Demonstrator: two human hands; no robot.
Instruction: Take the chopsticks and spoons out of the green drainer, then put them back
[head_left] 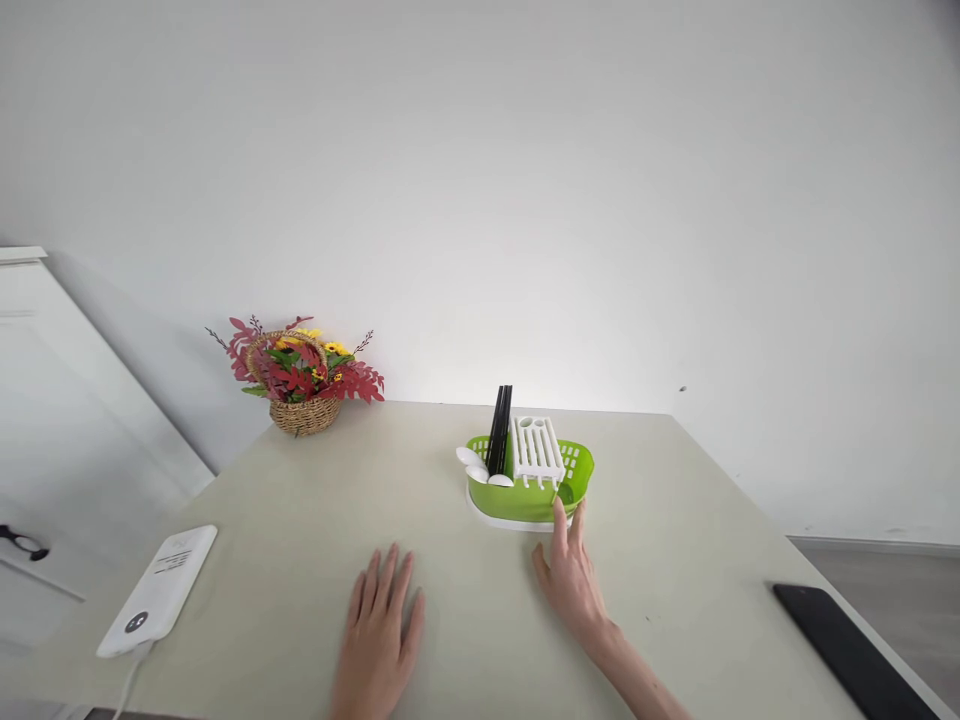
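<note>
A green plastic drainer basket [577, 470] on a white tray stands on the beige table [675, 560], right of the middle. It holds black chopsticks [499, 428] standing upright, white spoons [474, 464] and a white slotted cutlery holder [536, 448]. My right hand [571, 582] lies open on the table, its fingertips touching the basket's front edge. My left hand [381, 622] rests flat on the table, fingers spread, holding nothing, well left of the basket.
A wicker basket of red and yellow artificial flowers [304, 375] sits at the table's far left corner. A white power bank with a cable [160, 590] lies near the left edge. A black flat device [851, 645] lies at the right edge. A white wall is behind.
</note>
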